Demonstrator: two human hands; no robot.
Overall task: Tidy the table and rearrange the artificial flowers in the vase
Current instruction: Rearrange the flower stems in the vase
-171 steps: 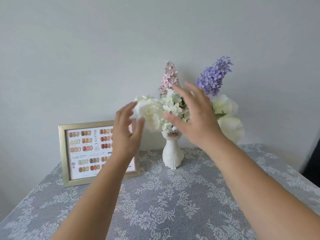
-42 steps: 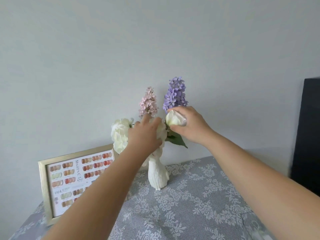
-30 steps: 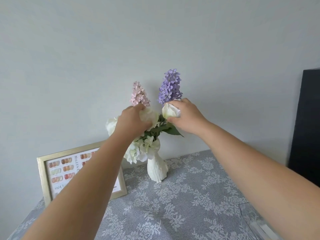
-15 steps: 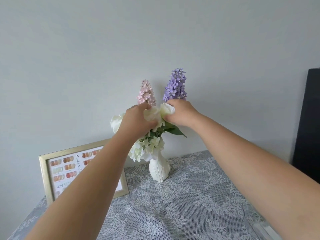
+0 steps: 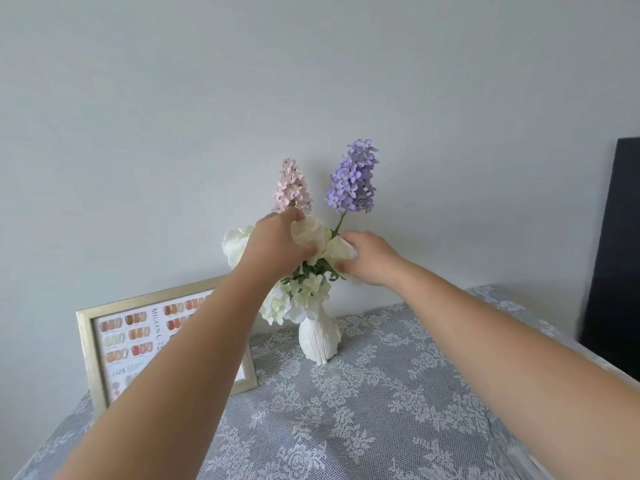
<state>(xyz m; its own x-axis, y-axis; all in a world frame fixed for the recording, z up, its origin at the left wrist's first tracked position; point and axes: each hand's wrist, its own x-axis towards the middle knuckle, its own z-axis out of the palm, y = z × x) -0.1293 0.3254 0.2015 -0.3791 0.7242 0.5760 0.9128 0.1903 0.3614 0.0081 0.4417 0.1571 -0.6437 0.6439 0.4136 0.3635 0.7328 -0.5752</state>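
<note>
Both hands had drawn apart and lower than half a second earlier, and the purple spike's bare stem showed between them. The left hand (image 5: 277,245) was clenched around a soft cream fabric rose (image 5: 308,232), just below the pale pink flower spike (image 5: 293,185). The right hand (image 5: 367,261) grasped a second cream fabric bloom (image 5: 341,249) beside the stem of the purple cluster spike (image 5: 353,176).

The step in hand seemed to be seating the cream blooms lower in the bunch. The next move probably called for easing each stem down without tipping the narrow ribbed white ceramic vase (image 5: 318,339), which stood below and between the hands on the grey lace tablecloth (image 5: 363,410).

Small greenish-white fabric florets (image 5: 298,299) hung under the left wrist, crumpled and papery. A brushed gold picture frame holding a nail-colour chart (image 5: 114,341) stood behind the left forearm.
</note>
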